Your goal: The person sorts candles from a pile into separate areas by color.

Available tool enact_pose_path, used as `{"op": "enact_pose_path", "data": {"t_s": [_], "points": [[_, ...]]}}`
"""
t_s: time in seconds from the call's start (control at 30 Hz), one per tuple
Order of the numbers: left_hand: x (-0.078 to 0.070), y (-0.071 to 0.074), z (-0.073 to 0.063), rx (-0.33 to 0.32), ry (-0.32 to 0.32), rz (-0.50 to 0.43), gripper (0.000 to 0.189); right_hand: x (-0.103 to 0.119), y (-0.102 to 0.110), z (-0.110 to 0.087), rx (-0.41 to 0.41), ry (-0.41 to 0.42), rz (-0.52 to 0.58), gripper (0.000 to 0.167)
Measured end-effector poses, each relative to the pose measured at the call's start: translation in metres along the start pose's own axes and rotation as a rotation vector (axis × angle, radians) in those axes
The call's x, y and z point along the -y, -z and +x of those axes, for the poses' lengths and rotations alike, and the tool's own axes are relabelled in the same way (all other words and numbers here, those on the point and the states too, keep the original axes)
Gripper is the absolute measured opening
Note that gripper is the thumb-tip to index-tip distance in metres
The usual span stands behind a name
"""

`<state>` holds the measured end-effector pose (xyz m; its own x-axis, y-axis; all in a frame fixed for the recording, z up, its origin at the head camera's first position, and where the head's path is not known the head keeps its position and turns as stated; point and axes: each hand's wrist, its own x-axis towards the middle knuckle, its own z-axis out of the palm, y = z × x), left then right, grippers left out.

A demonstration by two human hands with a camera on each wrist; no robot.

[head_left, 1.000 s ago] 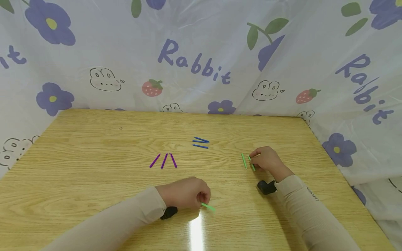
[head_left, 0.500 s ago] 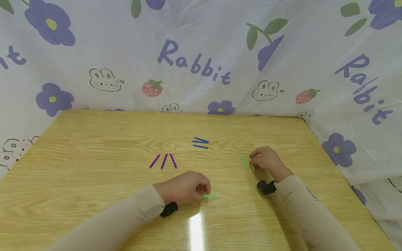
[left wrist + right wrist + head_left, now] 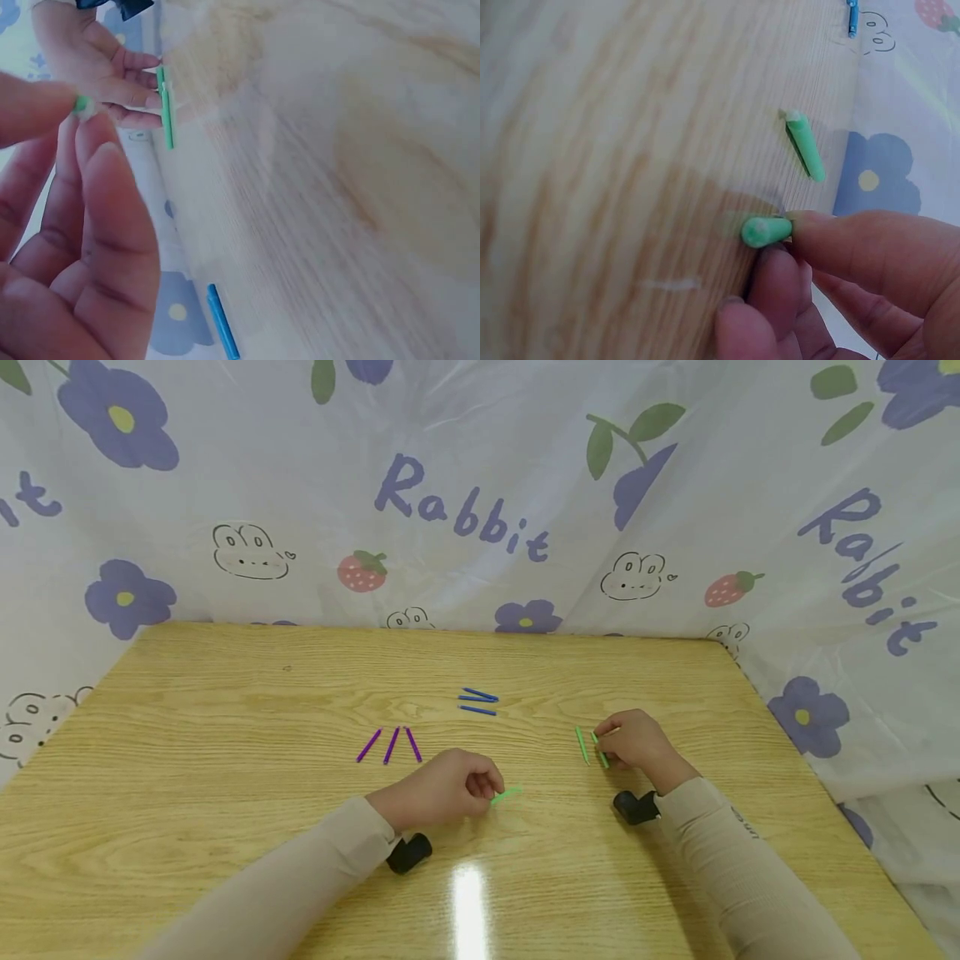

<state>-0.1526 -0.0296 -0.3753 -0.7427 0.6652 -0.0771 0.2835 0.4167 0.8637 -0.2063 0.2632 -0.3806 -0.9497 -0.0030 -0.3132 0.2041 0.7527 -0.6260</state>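
Note:
My left hand (image 3: pixel 442 789) pinches a thin green stick (image 3: pixel 506 795) between thumb and fingertips, above the table's middle. In the left wrist view only a short green end with a pale tip (image 3: pixel 82 105) shows between the fingers. My right hand (image 3: pixel 637 742) pinches a second green stick (image 3: pixel 769 231) at the table surface, its round end facing the right wrist camera. Just left of it lies a third green stick (image 3: pixel 582 745), apart from the fingers and roughly parallel in the head view.
Three purple sticks (image 3: pixel 392 745) lie fanned out left of centre. Three blue sticks (image 3: pixel 477 710) lie farther back, two of them touching. All are on a wood-grain table (image 3: pixel 225 710), with a printed rabbit cloth (image 3: pixel 465 577) behind. A black wrist device (image 3: pixel 409 852) sits under the left wrist.
My left hand has moved away from the table's front edge with its green stick, whose free end has swung from pointing nearer to slightly farther. My right hand has stayed in place.

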Motion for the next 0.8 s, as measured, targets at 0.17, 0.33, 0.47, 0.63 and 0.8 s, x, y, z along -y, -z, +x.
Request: {"op": "enact_pose_path", "data": {"t_s": [0.17,0.33,0.47,0.63,0.8], "points": [[0.002,0.001,0.004,-0.060,0.038,-0.112,0.016,-0.001,0.000,0.000,0.002,0.000,0.007,0.026],[0.005,-0.002,0.008,-0.115,0.048,-0.142,0.017,0.000,0.000,0.000,0.006,-0.003,0.012,0.026],[0.006,-0.004,0.011,-0.146,0.061,-0.188,0.018,0.001,0.000,-0.001,0.007,-0.008,0.014,0.026],[0.005,-0.006,0.014,-0.185,0.093,-0.213,0.019,0.000,0.000,0.000,0.005,-0.005,0.008,0.026],[0.005,-0.009,0.021,-0.232,0.117,-0.260,0.019,0.000,0.001,0.000,0.007,-0.007,0.007,0.026]]}}
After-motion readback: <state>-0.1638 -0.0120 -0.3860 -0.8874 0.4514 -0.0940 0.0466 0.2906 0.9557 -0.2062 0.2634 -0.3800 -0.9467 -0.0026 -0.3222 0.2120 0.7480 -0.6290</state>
